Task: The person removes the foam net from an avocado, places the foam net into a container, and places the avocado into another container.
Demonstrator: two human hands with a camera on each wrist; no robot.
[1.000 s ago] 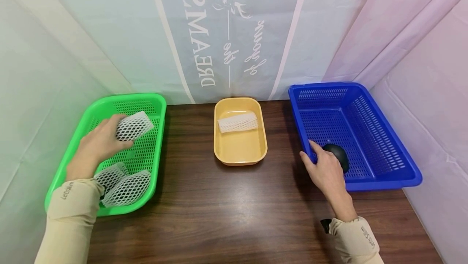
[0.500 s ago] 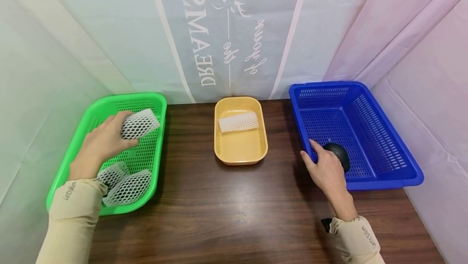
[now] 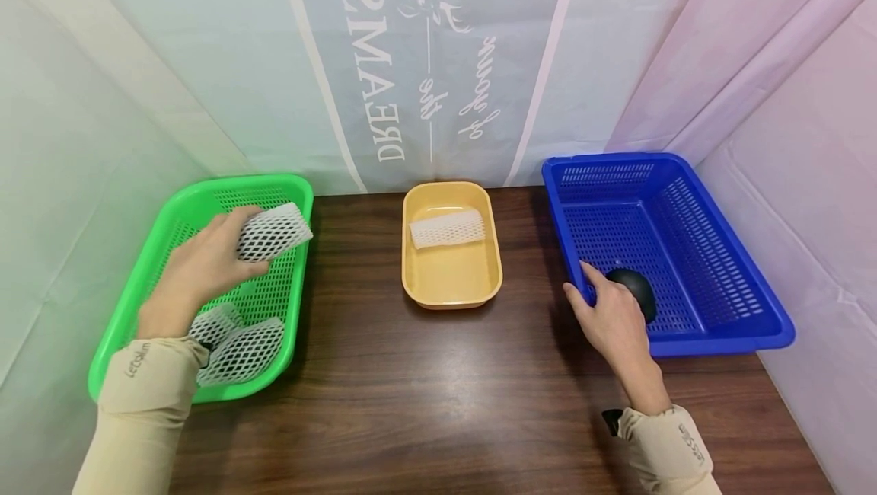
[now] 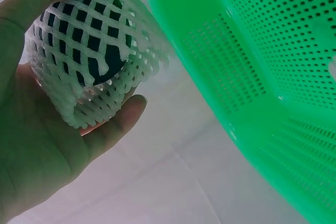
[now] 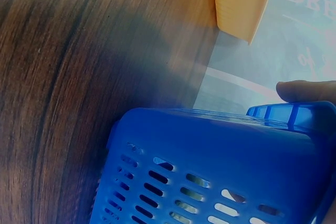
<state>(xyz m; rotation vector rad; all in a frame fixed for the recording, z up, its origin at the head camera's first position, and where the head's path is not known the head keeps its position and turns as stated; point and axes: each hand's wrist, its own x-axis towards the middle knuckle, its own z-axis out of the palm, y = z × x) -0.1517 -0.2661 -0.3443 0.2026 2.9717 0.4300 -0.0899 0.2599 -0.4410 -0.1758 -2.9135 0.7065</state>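
Left hand [image 3: 199,270]: raised over the green basket [image 3: 178,209], fingers curled round a foam net sleeve [image 3: 272,231].
Left wrist view: showed a dark ball [image 4: 107,59] inside the sleeve.
Right hand [image 3: 610,320]: gripped the blue basket [image 3: 719,251] rim beside a black ball [image 3: 633,289].
Hidden: fingers mostly behind the rim.
Worktop [image 3: 445,388]: yellow tray [image 3: 452,289] held another sleeve.

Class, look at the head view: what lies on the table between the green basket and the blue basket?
Between the green basket and the blue basket sits a yellow tray holding one white foam net; otherwise, bare wood. The head view shows it.
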